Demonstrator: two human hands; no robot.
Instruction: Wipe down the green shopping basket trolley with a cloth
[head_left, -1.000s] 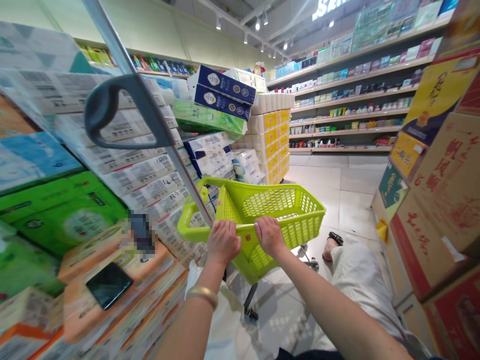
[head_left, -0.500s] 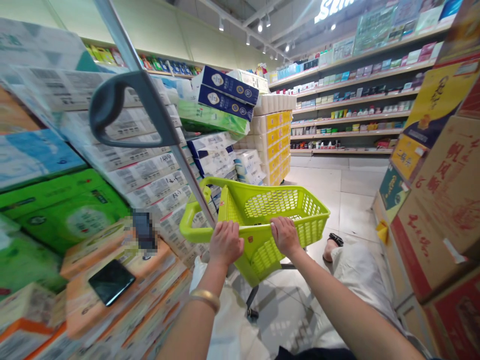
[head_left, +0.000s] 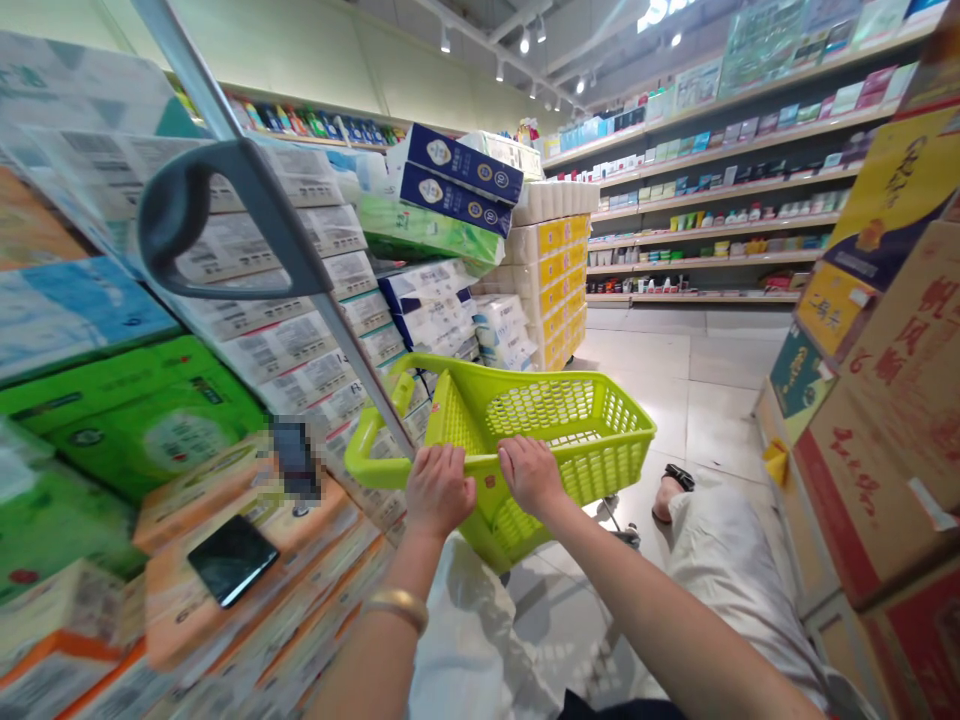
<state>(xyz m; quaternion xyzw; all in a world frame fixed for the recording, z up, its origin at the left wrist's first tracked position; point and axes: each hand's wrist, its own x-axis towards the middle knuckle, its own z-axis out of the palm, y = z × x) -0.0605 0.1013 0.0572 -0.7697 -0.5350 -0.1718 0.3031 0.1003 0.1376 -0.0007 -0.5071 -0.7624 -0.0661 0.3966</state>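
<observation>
A small lime-green shopping cart (head_left: 491, 540) stands in front of me, with perforated basket walls. My left hand (head_left: 439, 490) is closed over its near rim, close to the push handle end. My right hand (head_left: 531, 475) grips the same rim a little further right. A metal pole (head_left: 367, 375) with a grey loop handle (head_left: 236, 225) slants down from the upper left. Its lower end passes behind my left hand, and I cannot tell where it is fixed. The basket floor is partly hidden by the rim and my hands.
Stacked tissue packs (head_left: 450, 185) and an orange carton stack bearing a black phone (head_left: 232, 560) line the left. Cardboard cartons (head_left: 862, 470) rise on the right. Product shelves (head_left: 712, 220) stand behind a tiled floor (head_left: 660, 370). My leg in white trousers (head_left: 731, 560) is beside the cart.
The cart's near side, both hands and the pole have shifted slightly left in view. A wheel beneath the basket's right part now shows. Both hands keep their hold on the rim.
</observation>
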